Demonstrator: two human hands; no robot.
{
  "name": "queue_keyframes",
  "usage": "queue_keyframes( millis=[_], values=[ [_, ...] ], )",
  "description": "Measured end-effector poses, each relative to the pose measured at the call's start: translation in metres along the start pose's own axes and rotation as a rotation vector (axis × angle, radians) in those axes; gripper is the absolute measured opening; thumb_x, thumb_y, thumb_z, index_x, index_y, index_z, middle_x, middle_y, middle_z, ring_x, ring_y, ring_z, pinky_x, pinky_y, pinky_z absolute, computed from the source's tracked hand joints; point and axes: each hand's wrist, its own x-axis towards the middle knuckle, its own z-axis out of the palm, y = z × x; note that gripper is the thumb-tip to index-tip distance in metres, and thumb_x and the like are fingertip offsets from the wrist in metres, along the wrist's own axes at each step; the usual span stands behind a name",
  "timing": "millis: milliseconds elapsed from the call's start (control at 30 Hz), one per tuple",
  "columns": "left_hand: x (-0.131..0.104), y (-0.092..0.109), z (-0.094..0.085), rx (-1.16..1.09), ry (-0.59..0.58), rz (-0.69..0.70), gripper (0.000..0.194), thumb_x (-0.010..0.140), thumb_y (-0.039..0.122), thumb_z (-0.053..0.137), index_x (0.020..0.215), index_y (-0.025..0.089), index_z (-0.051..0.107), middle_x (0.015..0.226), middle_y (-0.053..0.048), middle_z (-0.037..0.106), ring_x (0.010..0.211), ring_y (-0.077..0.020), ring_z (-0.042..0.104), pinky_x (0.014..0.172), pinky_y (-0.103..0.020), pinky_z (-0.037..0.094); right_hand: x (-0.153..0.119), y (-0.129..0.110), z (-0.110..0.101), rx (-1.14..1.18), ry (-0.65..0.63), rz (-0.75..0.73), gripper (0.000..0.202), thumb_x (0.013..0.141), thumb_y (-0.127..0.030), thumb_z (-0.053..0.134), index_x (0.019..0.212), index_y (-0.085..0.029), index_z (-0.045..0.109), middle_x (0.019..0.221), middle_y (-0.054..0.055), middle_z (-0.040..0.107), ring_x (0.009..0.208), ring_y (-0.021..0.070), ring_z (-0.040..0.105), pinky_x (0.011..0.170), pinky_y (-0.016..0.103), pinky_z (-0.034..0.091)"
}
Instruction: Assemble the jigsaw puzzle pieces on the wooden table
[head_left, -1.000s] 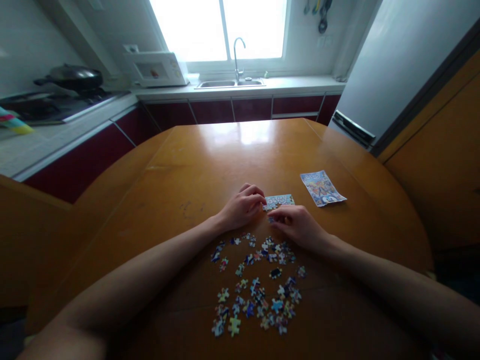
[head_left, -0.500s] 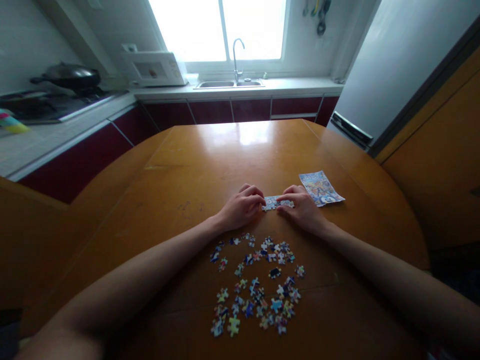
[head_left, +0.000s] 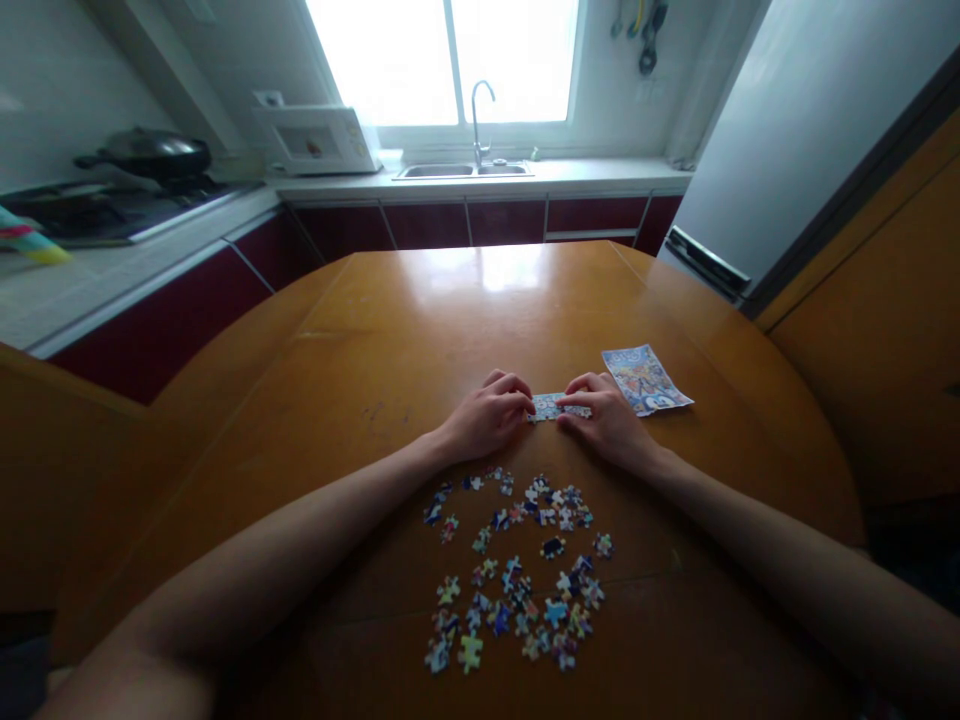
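A short strip of joined jigsaw puzzle pieces (head_left: 547, 407), pale blue and white, lies flat on the wooden table between my hands. My left hand (head_left: 491, 418) is closed at the strip's left end, with thumb and fingertips on its edge. Across from it, my right hand (head_left: 606, 422) pinches the right end, index finger at the far edge and thumb at the near one. Its fingers cover part of the strip. Nearer to me, many loose puzzle pieces (head_left: 555, 612) lie scattered between my forearms. Just beyond my right hand is a printed picture sheet (head_left: 646, 380), slightly creased.
The wooden table (head_left: 390, 350) has a rounded far edge. Behind it run a counter with a sink (head_left: 435, 171) and tap, a microwave (head_left: 319, 140), and a stove with a wok (head_left: 154, 155) at left. A fridge (head_left: 795, 130) stands at right.
Both hands keep their places at the ends of the strip, with hardly any finger movement. The whole view has shifted slightly.
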Motion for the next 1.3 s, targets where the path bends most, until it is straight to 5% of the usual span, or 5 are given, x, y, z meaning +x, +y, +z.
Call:
queue_keyframes(
  millis=[267,533,1300],
  values=[
    [-0.0018,0.0009,-0.0013,0.027,-0.059,0.027,0.023,0.097,0.018,0.053,0.112,0.026,0.070,0.113,-0.006,0.062,0.109,-0.0221,0.050,0.096,-0.040,0.049,0.0009,-0.0023,-0.0028,0.019,-0.001,-0.001,0.017,0.082,-0.025,0.078,0.098,-0.024,0.078,0.104,0.008,0.068,0.104,0.0261,0.056,0.094,0.045,0.049],
    [-0.0037,0.0055,-0.0005,0.193,-0.166,0.021,0.037,0.100,0.031,0.055,0.137,0.037,0.058,0.135,-0.007,0.051,0.123,-0.0269,0.042,0.108,-0.048,0.042,0.0005,0.0009,-0.0073,0.006,0.079,0.023,0.025,0.088,-0.008,0.056,0.088,-0.022,0.077,0.098,0.008,0.068,0.099,0.0252,0.057,0.091,0.044,0.047],
    [-0.0020,0.0076,-0.0010,0.265,-0.260,-0.008,0.043,0.101,0.034,0.053,0.142,0.045,0.050,0.143,-0.005,0.044,0.131,-0.0295,0.037,0.110,-0.052,0.036,-0.0021,-0.0042,-0.0023,-0.012,0.007,0.001,0.035,0.084,-0.002,0.056,0.080,-0.026,0.080,0.100,0.007,0.068,0.100,0.0247,0.055,0.089,0.042,0.050]
  ],
)
